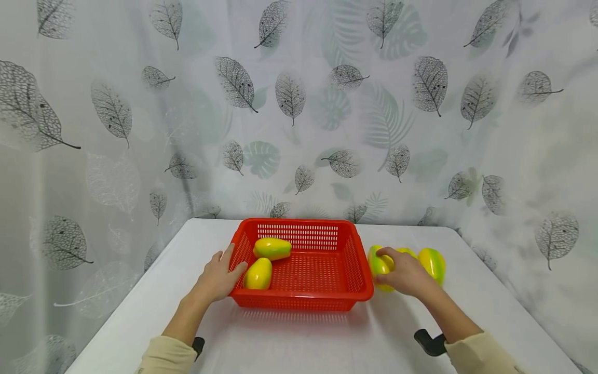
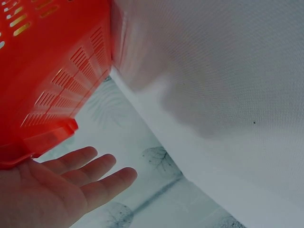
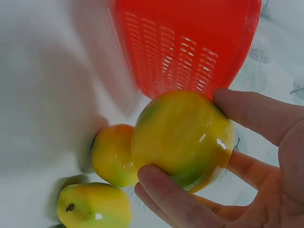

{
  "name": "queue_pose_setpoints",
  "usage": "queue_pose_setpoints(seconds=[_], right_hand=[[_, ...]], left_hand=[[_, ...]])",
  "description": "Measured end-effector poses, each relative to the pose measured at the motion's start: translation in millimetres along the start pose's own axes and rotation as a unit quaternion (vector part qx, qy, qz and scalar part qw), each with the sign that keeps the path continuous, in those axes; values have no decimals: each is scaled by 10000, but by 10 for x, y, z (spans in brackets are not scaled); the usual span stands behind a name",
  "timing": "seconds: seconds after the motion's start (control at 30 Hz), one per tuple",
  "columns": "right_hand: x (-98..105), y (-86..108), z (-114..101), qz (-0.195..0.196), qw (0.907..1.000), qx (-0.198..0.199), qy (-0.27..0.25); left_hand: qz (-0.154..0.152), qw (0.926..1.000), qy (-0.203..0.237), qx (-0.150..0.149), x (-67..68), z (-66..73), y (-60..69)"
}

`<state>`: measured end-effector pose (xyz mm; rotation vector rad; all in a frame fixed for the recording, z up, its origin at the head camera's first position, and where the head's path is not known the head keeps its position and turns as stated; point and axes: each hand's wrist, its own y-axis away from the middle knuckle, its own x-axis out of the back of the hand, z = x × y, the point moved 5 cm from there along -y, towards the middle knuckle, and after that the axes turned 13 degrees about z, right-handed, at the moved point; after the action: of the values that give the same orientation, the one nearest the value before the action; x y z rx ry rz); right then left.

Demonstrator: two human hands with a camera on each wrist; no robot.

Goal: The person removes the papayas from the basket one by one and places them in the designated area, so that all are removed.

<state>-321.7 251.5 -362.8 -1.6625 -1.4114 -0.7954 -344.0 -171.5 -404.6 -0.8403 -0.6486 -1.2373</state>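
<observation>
Beige sleeves (image 1: 165,356) are framing the foreground, above the white surface (image 1: 303,343). The left hand (image 1: 217,275) is resting against the left rim of the red basket (image 1: 299,293), probably steadying it; its fingers (image 2: 109,184) are extending straight and slightly apart outside the wall, not curling round anything. The right hand (image 1: 408,275) is holding a yellow-green fruit (image 1: 380,265) just outside the basket's right wall; its fingers (image 3: 173,194) are parting widely and curving round the fruit, presumably because a broad, round body is needing a wide pinch. A front fruit (image 1: 258,274) and a rear fruit (image 1: 272,248) are lying inside the basket near its left side, the walls likely keeping them from rolling off. Beyond the right hand, a half-hidden fruit (image 1: 406,252) and an outer fruit (image 1: 434,265) are sitting on the surface. A leaf-patterned curtain (image 1: 196,130) is hanging behind.
</observation>
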Motion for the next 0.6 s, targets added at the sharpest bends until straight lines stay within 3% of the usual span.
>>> queue_pose_setpoints(seconds=[0.6], right_hand=[[-94,128,10,-42,9999,-6,-101]], left_hand=[[-16,10000,-2,15,-12,-23,-9]])
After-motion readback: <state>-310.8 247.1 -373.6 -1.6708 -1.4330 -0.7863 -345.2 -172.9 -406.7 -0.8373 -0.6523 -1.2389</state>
